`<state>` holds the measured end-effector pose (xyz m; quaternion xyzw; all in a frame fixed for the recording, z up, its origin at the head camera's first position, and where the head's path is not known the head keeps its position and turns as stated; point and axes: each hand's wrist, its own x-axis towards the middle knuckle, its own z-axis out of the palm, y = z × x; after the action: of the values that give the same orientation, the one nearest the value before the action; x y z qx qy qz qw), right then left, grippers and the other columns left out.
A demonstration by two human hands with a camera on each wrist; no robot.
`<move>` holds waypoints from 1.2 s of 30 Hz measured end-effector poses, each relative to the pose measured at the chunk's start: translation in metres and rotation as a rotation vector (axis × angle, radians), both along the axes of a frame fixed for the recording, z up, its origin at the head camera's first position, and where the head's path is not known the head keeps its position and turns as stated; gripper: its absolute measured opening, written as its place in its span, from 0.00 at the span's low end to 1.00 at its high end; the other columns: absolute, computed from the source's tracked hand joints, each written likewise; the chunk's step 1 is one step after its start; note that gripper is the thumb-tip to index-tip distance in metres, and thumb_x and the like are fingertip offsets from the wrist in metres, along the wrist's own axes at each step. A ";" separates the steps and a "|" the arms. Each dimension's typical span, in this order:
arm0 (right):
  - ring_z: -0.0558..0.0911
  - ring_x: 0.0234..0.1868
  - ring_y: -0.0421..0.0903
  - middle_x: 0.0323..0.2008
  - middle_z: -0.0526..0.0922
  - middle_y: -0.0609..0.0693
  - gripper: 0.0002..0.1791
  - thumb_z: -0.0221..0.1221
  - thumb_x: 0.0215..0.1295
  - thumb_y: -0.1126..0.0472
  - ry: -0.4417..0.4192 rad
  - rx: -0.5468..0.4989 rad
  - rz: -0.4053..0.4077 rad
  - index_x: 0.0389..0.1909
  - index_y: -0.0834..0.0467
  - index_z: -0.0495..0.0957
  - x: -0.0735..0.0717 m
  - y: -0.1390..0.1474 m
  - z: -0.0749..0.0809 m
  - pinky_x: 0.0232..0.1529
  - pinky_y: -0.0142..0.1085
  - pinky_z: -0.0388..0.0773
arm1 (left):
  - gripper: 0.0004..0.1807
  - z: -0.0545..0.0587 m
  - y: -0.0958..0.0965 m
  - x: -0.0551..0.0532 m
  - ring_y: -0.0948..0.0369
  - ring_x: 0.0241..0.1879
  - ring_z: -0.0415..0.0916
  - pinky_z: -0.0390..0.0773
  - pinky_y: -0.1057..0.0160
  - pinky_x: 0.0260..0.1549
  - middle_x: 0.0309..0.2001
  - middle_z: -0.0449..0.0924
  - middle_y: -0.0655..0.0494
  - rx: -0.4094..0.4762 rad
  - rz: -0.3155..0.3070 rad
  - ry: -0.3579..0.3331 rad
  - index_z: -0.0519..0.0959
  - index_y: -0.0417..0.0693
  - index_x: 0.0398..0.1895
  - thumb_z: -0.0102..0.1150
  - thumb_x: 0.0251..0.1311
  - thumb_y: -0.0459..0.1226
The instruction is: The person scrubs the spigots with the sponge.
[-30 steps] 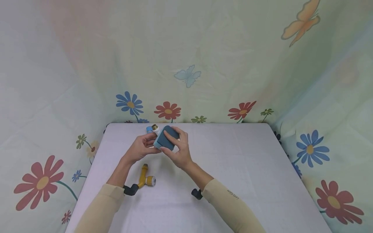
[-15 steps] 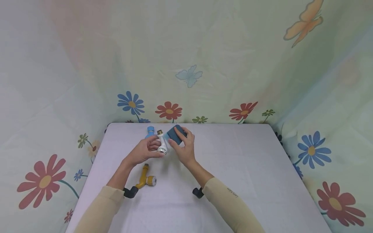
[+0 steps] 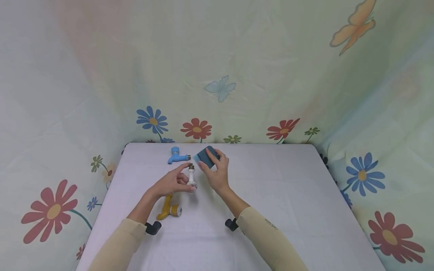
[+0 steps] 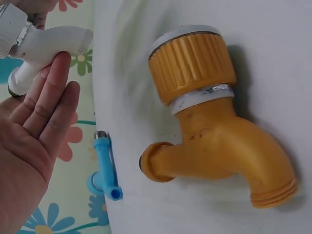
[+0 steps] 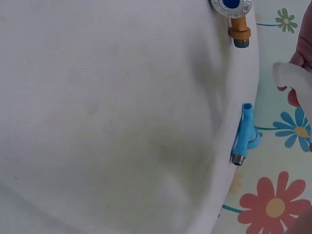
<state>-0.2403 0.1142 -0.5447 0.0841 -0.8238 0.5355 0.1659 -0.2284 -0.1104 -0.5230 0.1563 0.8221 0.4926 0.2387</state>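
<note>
While pinching the white tap by both ends in the left hand, over the far part of the table, left of centre, and gripping the sponge in the right hand just beside, hold firmly for likely wiping, turning to reach every side.

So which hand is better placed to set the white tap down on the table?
Probably the left hand: it holds the white tap, near the yellow tap lying on the table. The right hand is occupied, gripping a blue sponge.
</note>
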 end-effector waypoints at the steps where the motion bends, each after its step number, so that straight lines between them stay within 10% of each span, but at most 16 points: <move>1: 0.60 0.72 0.58 0.76 0.63 0.54 0.34 0.68 0.66 0.45 -0.002 0.005 -0.003 0.73 0.43 0.74 0.000 0.000 -0.001 0.65 0.58 0.73 | 0.57 -0.001 0.001 0.001 0.57 0.43 0.81 0.80 0.59 0.47 0.45 0.84 0.53 -0.010 -0.011 0.002 0.52 0.63 0.83 0.77 0.55 0.55; 13: 0.58 0.73 0.59 0.77 0.62 0.55 0.34 0.68 0.67 0.46 -0.020 0.004 -0.009 0.73 0.43 0.73 0.001 0.003 -0.002 0.67 0.60 0.73 | 0.53 -0.013 0.014 0.008 0.56 0.31 0.77 0.75 0.61 0.29 0.33 0.83 0.54 -0.173 -0.048 -0.012 0.62 0.54 0.77 0.76 0.52 0.61; 36: 0.57 0.74 0.56 0.77 0.61 0.54 0.34 0.68 0.67 0.45 -0.052 0.015 0.004 0.73 0.40 0.73 0.001 0.004 -0.003 0.67 0.57 0.70 | 0.56 -0.022 0.038 0.026 0.56 0.34 0.77 0.78 0.59 0.29 0.41 0.82 0.51 -0.639 0.024 0.035 0.74 0.43 0.64 0.75 0.39 0.72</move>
<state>-0.2394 0.1180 -0.5474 0.0730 -0.8315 0.5318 0.1429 -0.2026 -0.0721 -0.5452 0.0722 0.9410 0.2095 0.2559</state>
